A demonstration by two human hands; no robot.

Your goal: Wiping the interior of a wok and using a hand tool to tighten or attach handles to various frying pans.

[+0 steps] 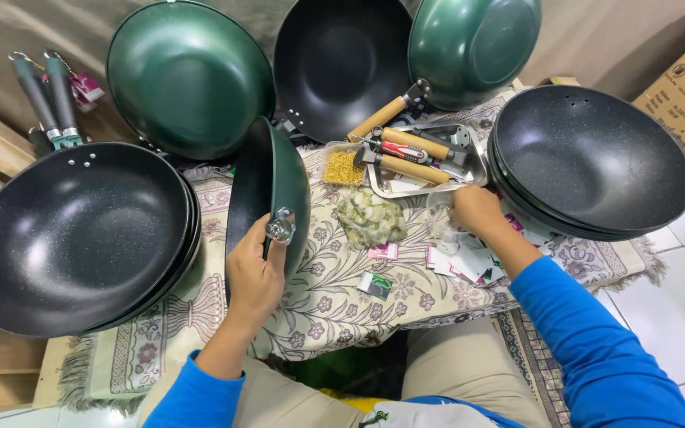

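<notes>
Our knees in khaki trousers sit nearest the lens, blue sleeves above them. Left hand is clamped on the rim of a green wok, holding it on edge on the patterned cloth, thumb by the metal handle socket; no handle fitted on it. Right hand is down on a clear plastic bag just by the small cards; fingers look curled on it, but we cannot tell if they are pinching. Beside it a steel tray holds wooden handles and a red-gripped tool; a tub of brass screws touches the tray, a bag of pale bits lies in front. Dark speckled wok stacks sit left and right, more woks lean behind. We judge the step as part-fetching for the handle fit. Next move calls for a small part out of the bag, brought to the socket while the wok is kept steady
</notes>
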